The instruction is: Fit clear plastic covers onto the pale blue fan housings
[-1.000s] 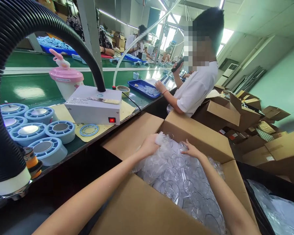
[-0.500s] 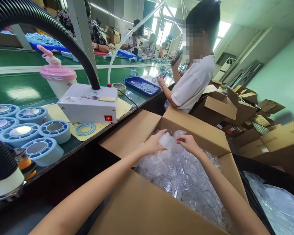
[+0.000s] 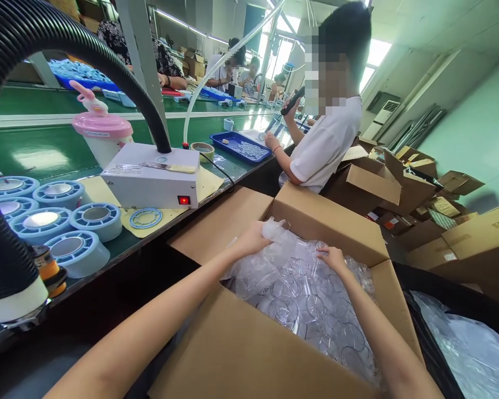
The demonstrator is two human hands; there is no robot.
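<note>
An open cardboard box (image 3: pixel 253 343) holds a clear plastic bag (image 3: pixel 253 274) around several clear, round-rimmed plastic parts (image 3: pixel 311 305). At the box's far left side, my left hand (image 3: pixel 253 238) is closed on the bunched, whitish film of the bag's mouth. Across from it, my right hand (image 3: pixel 333 259) has its fingers bent at the bag's right edge, above the clear parts. The film seems pinched there, though the fingertips are partly lost against it. Between my hands the bag gapes and the parts show.
Left on the green bench stand light-blue reels (image 3: pixel 83 252), a grey box-shaped device (image 3: pixel 149 177) with a black hose (image 3: pixel 108 61), a pink-lidded cup (image 3: pixel 103 133) and a blue tray (image 3: pixel 241 147). A person in white (image 3: pixel 328 133) stands ahead; cartons (image 3: pixel 461 238) are piled right.
My hands have moved apart, the right one rightward and slightly down. The bag's mouth is spread wider and more of the clear parts show.
</note>
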